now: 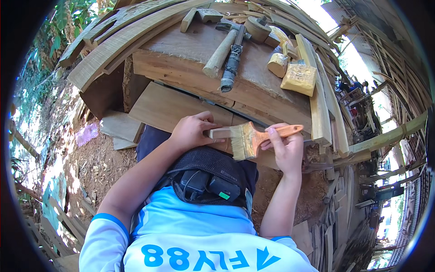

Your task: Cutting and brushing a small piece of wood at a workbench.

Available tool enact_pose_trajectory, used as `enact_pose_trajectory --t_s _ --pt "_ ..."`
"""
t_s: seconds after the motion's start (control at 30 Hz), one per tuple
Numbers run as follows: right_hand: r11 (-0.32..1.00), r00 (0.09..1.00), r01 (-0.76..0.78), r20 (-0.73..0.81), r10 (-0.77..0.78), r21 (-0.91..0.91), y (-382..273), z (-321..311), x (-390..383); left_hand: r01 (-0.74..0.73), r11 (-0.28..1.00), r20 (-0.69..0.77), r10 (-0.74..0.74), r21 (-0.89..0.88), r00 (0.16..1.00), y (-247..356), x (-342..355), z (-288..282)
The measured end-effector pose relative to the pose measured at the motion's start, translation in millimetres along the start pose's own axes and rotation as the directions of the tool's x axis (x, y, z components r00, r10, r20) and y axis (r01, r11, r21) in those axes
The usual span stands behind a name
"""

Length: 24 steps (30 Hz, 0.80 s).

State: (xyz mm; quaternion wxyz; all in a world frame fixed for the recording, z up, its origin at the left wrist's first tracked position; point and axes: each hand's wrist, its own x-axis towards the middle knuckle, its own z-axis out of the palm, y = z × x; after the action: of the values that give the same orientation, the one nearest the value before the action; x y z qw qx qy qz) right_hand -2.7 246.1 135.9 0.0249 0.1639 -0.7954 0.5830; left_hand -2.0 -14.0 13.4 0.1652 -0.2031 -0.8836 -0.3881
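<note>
The right grip (285,148) is closed around the orange handle of a wide brush (250,139), and the end of the handle sticks out past the fingers, to the right of this grip. The bristles lie on the left side of the right grip, so they face toward the left grip (192,132). The left grip holds, between thumb and fingers, one end of a small flat strip (220,133); of what material it is, I cannot tell. The strip points from the left grip to the right, its long axis almost in line with the handle, and its free end comes to the bristles. Whether it touches them or only passes over or behind them, I cannot tell. This meeting of strip end and bristles, in between the two grips, is in my judgement the relation which matters most; the left grip is the nearer one to it. Beyond both grips lies a wooden board (158,103), and farther the worktop (176,47), with a hammer (219,56) lying well apart from the two grips.
</note>
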Motion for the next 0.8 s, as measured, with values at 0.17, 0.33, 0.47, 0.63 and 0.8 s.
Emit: enact_pose_trajectory --t_s 0.17,0.33,0.47,0.63,0.8 --pt "0.994 0.997 0.071 -0.011 -0.073 -0.077 -6.1 1.5 -0.2 0.061 0.998 -0.016 -0.061 -0.019 0.998 -5.0 1.9 1.3" --pt "0.99 0.991 0.127 -0.032 -0.13 -0.065 -10.0 8.7 0.5 0.06 0.997 -0.02 -0.061 -0.051 0.998 -8.3 0.6 2.6" --pt "0.99 0.996 0.089 0.017 -0.088 -0.106 -15.6 10.5 4.7 0.035 0.998 -0.031 -0.037 -0.06 0.999 -7.5 0.7 2.1" --pt "0.987 0.996 0.078 0.043 -0.073 -0.138 -20.8 12.9 12.0 0.059 0.997 -0.017 -0.06 -0.048 0.998 -5.7 1.0 1.1" --pt "0.941 0.987 0.145 -0.02 -0.158 -0.305 -20.2 17.2 14.8 0.069 0.997 -0.015 -0.07 -0.04 0.997 -6.9 1.0 1.7"
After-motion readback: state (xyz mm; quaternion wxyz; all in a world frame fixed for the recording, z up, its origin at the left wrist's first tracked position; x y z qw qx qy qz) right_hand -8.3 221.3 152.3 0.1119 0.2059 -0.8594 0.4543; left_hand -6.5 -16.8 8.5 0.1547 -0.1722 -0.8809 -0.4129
